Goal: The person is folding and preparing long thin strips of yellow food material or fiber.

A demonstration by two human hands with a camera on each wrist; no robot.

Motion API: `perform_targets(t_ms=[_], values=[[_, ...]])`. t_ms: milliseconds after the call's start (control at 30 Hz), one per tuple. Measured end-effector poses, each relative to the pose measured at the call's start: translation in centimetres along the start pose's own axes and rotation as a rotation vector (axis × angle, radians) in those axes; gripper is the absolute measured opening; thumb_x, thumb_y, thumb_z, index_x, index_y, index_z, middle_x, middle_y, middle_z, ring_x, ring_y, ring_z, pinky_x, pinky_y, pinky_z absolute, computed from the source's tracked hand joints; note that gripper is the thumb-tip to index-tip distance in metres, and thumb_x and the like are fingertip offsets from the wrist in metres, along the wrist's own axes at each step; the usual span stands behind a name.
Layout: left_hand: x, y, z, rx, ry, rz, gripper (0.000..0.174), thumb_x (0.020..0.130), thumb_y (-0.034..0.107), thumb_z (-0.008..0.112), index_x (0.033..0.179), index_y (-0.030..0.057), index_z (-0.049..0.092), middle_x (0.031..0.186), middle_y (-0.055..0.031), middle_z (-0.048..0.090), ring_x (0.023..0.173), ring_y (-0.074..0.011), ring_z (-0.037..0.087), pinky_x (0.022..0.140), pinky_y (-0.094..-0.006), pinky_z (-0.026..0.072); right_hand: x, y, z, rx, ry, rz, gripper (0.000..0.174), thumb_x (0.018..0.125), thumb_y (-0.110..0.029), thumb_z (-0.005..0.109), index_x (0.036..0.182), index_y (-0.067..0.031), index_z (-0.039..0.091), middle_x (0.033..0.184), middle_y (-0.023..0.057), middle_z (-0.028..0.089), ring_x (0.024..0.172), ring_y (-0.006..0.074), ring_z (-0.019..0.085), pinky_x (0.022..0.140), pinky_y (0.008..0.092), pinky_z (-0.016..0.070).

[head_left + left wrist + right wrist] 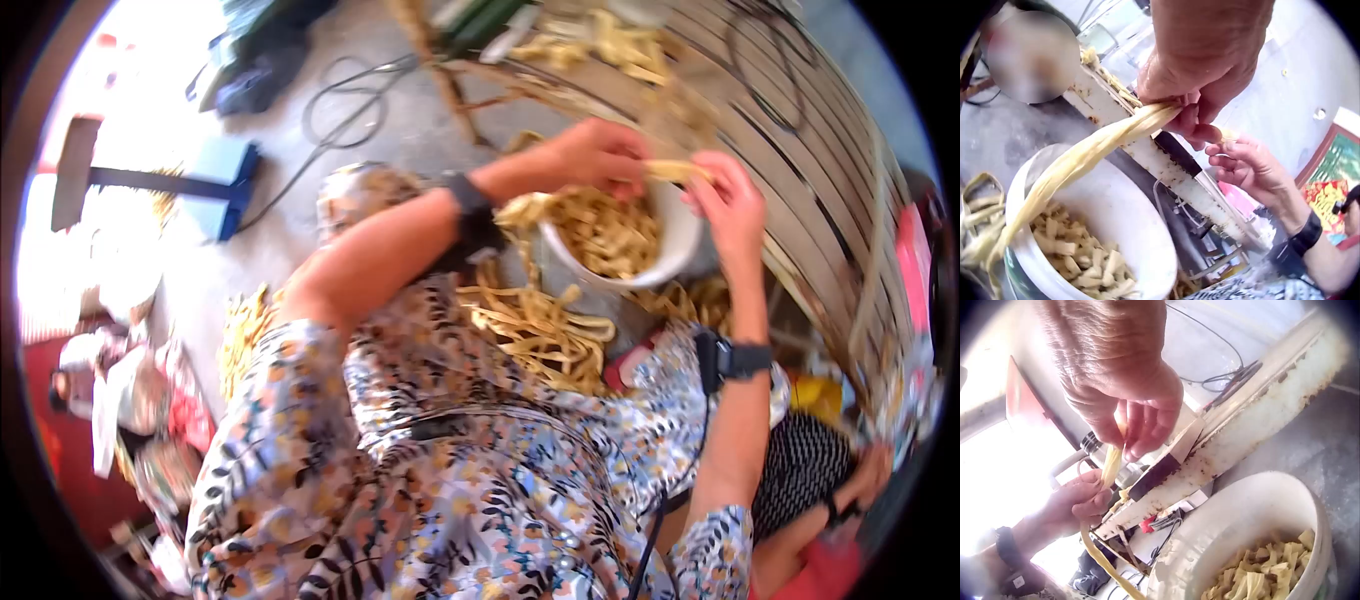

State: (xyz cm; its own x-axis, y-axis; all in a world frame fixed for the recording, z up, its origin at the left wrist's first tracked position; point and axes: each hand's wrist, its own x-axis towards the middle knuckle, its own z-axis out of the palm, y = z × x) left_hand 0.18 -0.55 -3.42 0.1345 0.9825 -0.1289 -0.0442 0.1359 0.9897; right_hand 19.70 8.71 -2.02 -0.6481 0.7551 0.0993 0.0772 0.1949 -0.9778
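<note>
Above a white bucket [690,235], a pale yellow fibrous strip [672,170] is stretched between both hands. My left hand [600,160] pinches it between thumb and fingers. In the left wrist view, its long tail [1091,150] hangs from that hand down over the bucket's rim. My right hand [735,205] pinches the strip's other end with thumb and fingertips, close to the left fingers. Short yellow pieces [1094,259] lie heaped inside the bucket.
Loose long strips [545,335] lie heaped below the bucket, against my patterned clothing. A slatted wooden table [790,190] with more strips [620,45] stands beyond it. Cables [345,105] and a blue-based stand [215,185] are to the left. Another person's arm [810,535] shows at lower right.
</note>
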Motion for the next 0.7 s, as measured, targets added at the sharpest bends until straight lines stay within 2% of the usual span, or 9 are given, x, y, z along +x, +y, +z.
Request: perform_targets(t_ms=[67, 200, 233, 300, 333, 433, 533, 633, 700], values=[[0.4, -0.8, 0.4, 0.058, 0.165, 0.076, 0.011, 0.075, 0.006, 0.056, 0.085, 0.0027, 0.058, 0.069, -0.0083, 0.061, 0.059, -0.0153, 0.060, 0.053, -0.0267, 0.0500, -0.5, 0.0, -0.6, -0.129, -0.010, -0.026, 0.016, 0.084, -0.010, 0.054, 0.097, -0.0004, 0.056, 0.078, 0.0033, 0.059, 0.068, 0.0078, 0.054, 0.061, 0.0195, 0.0432], [2.2, -1.8, 2.4, 0.745, 0.270, 0.489, 0.011, 0.066, 0.014, 0.058, 0.073, 0.0049, 0.057, 0.068, -0.0144, 0.058, 0.063, -0.0317, 0.057, 0.055, -0.0393, 0.0453, 0.2, 2.0, -2.5, -0.189, -0.016, 0.094, 0.022, 0.089, -0.020, 0.049, 0.096, 0.0004, 0.057, 0.084, 0.0044, 0.060, 0.078, 0.0100, 0.056, 0.071, 0.0229, 0.0445], [1.6, -1.9, 2.9, 0.867, 0.248, 0.601, 0.012, 0.065, 0.015, 0.059, 0.071, 0.0054, 0.057, 0.069, -0.0154, 0.057, 0.065, -0.0347, 0.056, 0.057, -0.0412, 0.0447, 0.0, 2.4, -2.4, -0.079, -0.042, 0.185, 0.026, 0.090, -0.024, 0.047, 0.093, -0.0002, 0.057, 0.081, 0.0042, 0.060, 0.073, 0.0095, 0.057, 0.067, 0.0224, 0.0454], [1.6, -2.0, 4.0, 0.933, 0.225, 0.597, 0.012, 0.066, 0.013, 0.058, 0.075, 0.0047, 0.058, 0.069, -0.0154, 0.059, 0.067, -0.0332, 0.058, 0.056, -0.0406, 0.0457, -1.1, 1.6, -0.7, -0.033, -0.097, 0.432, 0.030, 0.092, -0.030, 0.041, 0.091, -0.0045, 0.056, 0.072, 0.0014, 0.058, 0.063, 0.0071, 0.054, 0.054, 0.0208, 0.0410], [3.7, -4.4, 4.1, 1.092, 0.246, 0.748, 0.010, 0.067, 0.012, 0.059, 0.075, 0.0057, 0.059, 0.067, -0.0143, 0.059, 0.065, -0.0321, 0.058, 0.054, -0.0410, 0.0451, -1.5, 1.7, -0.2, -0.043, -0.144, 0.466, 0.030, 0.092, -0.031, 0.042, 0.089, -0.0048, 0.056, 0.066, 0.0003, 0.054, 0.056, 0.0065, 0.050, 0.049, 0.0210, 0.0372], [2.8, -4.1, 4.7, 1.068, 0.191, 0.726, 0.010, 0.066, 0.012, 0.060, 0.073, 0.0063, 0.059, 0.065, -0.0134, 0.059, 0.063, -0.0312, 0.059, 0.052, -0.0404, 0.0444, -2.3, 4.5, 0.1, -0.024, -0.147, 0.516, 0.028, 0.090, -0.033, 0.045, 0.080, -0.0075, 0.053, 0.048, -0.0041, 0.039, 0.037, 0.0049, 0.033, 0.036, 0.0216, 0.0224], [3.0, -4.6, 4.7, 0.989, 0.164, 0.820, 0.011, 0.065, 0.014, 0.061, 0.073, 0.0075, 0.059, 0.063, -0.0117, 0.059, 0.060, -0.0310, 0.058, 0.050, -0.0402, 0.0433, -1.3, 7.2, -2.7, 0.056, -0.246, 0.673, 0.021, 0.087, -0.034, 0.046, 0.086, -0.0137, 0.051, 0.062, -0.0076, 0.043, 0.049, 0.0027, 0.038, 0.044, 0.0163, 0.0260], [2.0, -3.9, 5.7, 1.017, 0.132, 0.904, 0.010, 0.064, 0.016, 0.061, 0.072, 0.0094, 0.060, 0.064, -0.0104, 0.059, 0.059, -0.0302, 0.058, 0.048, -0.0407, 0.0418, -2.4, 7.5, -1.8, 0.151, -0.086, 0.662, 0.025, 0.084, -0.038, 0.050, 0.088, -0.0134, 0.050, 0.058, -0.0082, 0.041, 0.048, 0.0028, 0.037, 0.043, 0.0176, 0.0257], [2.7, -4.5, 5.8, 1.041, 0.105, 0.908, 0.010, 0.064, 0.019, 0.061, 0.070, 0.0116, 0.061, 0.064, -0.0076, 0.059, 0.061, -0.0291, 0.057, 0.049, -0.0400, 0.0416, -2.9, 7.0, -1.1, 0.124, -0.151, 0.670, 0.029, 0.084, -0.040, 0.048, 0.083, -0.0115, 0.051, 0.054, -0.0050, 0.041, 0.042, 0.0050, 0.035, 0.040, 0.0202, 0.0245]])
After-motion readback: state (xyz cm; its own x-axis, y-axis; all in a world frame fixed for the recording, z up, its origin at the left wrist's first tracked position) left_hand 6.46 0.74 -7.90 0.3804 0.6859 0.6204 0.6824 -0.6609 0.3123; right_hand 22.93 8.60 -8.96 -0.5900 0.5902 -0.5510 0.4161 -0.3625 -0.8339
